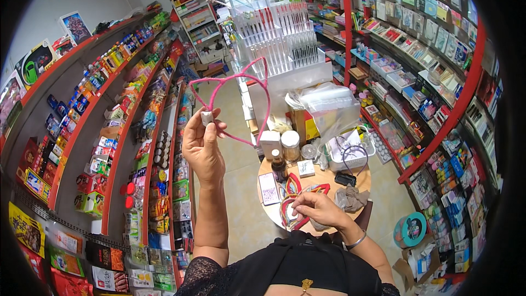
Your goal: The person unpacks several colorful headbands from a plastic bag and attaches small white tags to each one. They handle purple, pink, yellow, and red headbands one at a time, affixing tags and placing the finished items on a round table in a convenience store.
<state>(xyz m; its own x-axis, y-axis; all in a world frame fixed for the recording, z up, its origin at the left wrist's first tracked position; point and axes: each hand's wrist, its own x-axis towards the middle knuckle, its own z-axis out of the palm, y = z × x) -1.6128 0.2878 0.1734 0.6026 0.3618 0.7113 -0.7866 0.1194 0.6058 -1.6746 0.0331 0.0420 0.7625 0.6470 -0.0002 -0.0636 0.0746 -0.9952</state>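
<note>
My left hand [205,141] is raised above the shop aisle, its thumb and fingers closed on a pink headband [267,111] with two wire cat ears. A small white piece [207,117] sits on the band by my fingertips. Lower down, my right hand [319,208] rests at the near side of a round wooden table [266,216]. Its curled fingertips pinch a strip of the multicoloured headbands [291,186], which lie there in red, yellow and blue-grey. My palm hides part of that bundle.
On the table stand a dark bottle [278,165], a lidded jar [290,144], a white box [270,143], a printed card [268,188] and a basket [350,160] with a dark headband. Grey cloth [350,199] lies at the right. Behind rises a pen rack [279,33]; stocked shelves [104,131] flank both sides.
</note>
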